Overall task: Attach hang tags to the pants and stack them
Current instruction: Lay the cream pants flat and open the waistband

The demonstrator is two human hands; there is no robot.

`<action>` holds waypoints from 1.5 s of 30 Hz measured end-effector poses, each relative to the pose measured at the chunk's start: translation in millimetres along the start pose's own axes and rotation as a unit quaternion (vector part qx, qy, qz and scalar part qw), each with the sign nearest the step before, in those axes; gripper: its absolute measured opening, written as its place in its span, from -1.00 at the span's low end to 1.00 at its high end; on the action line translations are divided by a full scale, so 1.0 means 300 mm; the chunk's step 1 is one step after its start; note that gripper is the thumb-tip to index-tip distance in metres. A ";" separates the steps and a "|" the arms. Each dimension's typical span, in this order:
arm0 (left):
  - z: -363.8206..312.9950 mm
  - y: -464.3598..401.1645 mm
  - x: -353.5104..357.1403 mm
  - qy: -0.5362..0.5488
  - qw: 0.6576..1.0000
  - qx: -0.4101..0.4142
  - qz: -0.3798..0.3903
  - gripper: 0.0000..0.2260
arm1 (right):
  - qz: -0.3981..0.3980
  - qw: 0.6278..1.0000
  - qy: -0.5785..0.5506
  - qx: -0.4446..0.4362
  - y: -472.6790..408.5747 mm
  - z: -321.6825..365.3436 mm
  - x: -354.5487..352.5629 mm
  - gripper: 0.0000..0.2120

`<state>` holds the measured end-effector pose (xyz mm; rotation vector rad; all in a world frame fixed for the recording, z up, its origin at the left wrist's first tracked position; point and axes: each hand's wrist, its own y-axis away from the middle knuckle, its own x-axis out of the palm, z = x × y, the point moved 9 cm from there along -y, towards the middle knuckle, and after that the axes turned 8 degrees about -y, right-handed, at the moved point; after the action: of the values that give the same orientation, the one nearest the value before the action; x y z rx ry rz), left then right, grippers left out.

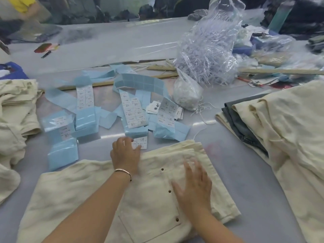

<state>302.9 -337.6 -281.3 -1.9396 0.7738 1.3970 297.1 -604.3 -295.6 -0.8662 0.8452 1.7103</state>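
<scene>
Folded pants (98, 193) lie before sticker strips (133, 111), between garment piles (289, 123) left and right.

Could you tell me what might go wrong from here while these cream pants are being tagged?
1. The left hand reaches over the cream pants toward a label sheet at the waistband edge; it could nudge the blue label strips beside it and mix sizes.
2. Loose white strings trail from the small bag and might snag.
3. The right hand lies flat on the fabric; sliding could wrinkle the fold.
</scene>
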 end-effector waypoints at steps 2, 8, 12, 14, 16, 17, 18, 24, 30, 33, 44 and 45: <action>-0.075 0.113 -0.074 0.031 0.993 0.081 -0.080 -0.78 | -0.028 0.995 -0.066 0.070 -0.027 -0.066 -0.039 -0.17; -0.240 0.454 0.002 0.325 0.926 0.083 0.173 -0.91 | 0.023 0.961 -0.266 0.067 -0.072 -0.109 -0.147 -0.66; -0.324 0.529 0.029 0.466 0.846 -0.006 0.259 -0.69 | 0.142 0.860 -0.489 0.019 -0.045 -0.023 -0.146 -0.79; -0.343 0.522 0.024 0.467 0.843 -0.010 0.265 -0.79 | 0.209 0.840 -0.500 0.023 -0.016 -0.005 -0.109 -0.64; -0.342 0.518 0.037 0.463 0.842 -0.009 0.278 -0.80 | 0.212 0.831 -0.513 0.039 -0.009 -0.025 -0.096 -0.63; -0.335 0.517 0.045 0.465 0.838 -0.016 0.285 -0.79 | 0.206 0.824 -0.526 0.048 -0.009 -0.041 -0.091 -0.69; -0.325 0.518 0.057 0.475 0.829 -0.033 0.294 -0.81 | 0.194 0.820 -0.535 0.055 -0.011 -0.059 -0.086 -0.78; -0.241 0.500 0.101 0.576 0.759 -0.155 0.260 -0.80 | 0.113 0.918 -0.380 0.025 -0.032 -0.146 -0.108 -0.71; -0.190 0.499 0.096 0.559 0.774 -0.195 0.223 -0.62 | 0.128 0.880 -0.446 0.098 -0.069 -0.217 -0.066 -0.60; -0.210 0.472 0.032 0.357 0.916 -0.100 0.156 -0.65 | 0.120 0.917 -0.377 0.055 -0.073 -0.199 -0.074 -0.61; -0.232 0.480 0.031 0.138 0.982 -0.030 0.127 -0.76 | 0.237 0.866 -0.440 -0.010 -0.042 -0.188 -0.095 -0.39; -0.231 0.484 0.031 0.140 0.982 -0.028 0.124 -0.75 | 0.240 0.860 -0.451 -0.005 -0.041 -0.186 -0.092 -0.40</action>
<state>236.9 -484.0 -293.7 -2.1716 1.1526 1.3103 324.3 -661.5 -301.4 0.2309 0.3946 2.2378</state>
